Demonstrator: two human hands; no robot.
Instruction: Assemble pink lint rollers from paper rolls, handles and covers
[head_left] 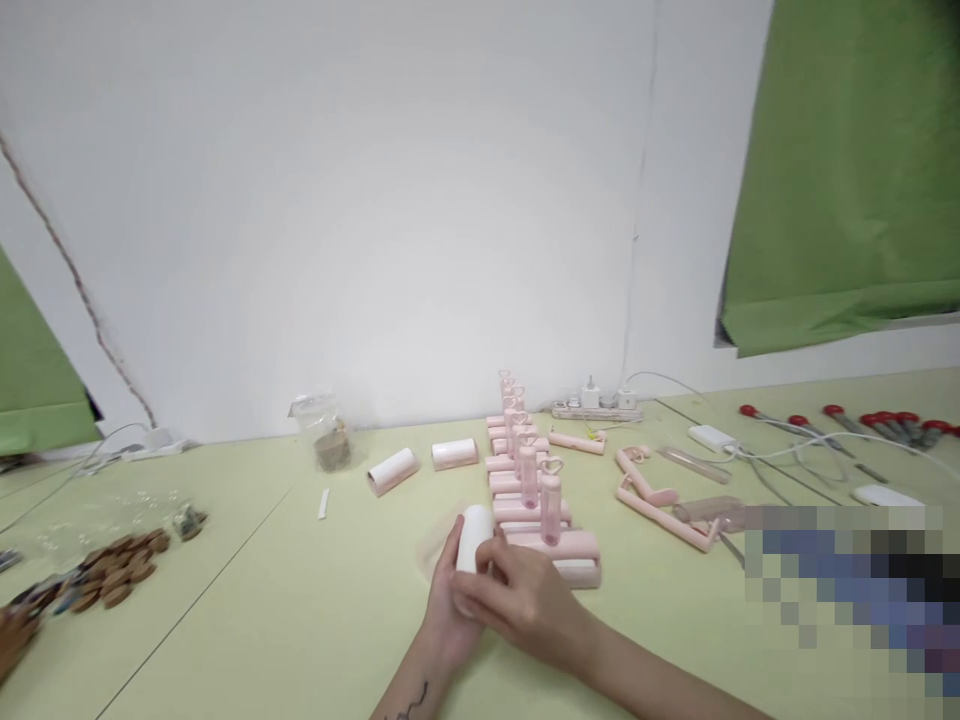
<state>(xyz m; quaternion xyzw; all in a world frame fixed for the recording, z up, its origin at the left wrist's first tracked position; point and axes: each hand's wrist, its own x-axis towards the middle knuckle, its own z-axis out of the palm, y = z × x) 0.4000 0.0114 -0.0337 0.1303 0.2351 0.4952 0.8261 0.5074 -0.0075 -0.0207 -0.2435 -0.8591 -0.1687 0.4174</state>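
A white lint-roller roll [474, 540] stands tilted between my two hands near the middle of the table. My left hand [448, 600] wraps around it from the left and below. My right hand [517, 595] reaches across from the right, its bent fingers pressed on the roll's near side and partly hiding it. Just beyond my right hand runs a row of pink lint rollers [577, 545], with small clear-pink bottle-shaped pieces [551, 510] with heart-shaped loops standing upright on them.
Two more white rolls [454, 453] lie further back, near a plastic bag [326, 435]. Pink handles [664, 515] and red-ended tools [799, 422] lie to the right. A power strip [598, 412] sits by the wall. Round brown pieces [116, 575] are heaped at left, beside another person's hand [16, 635].
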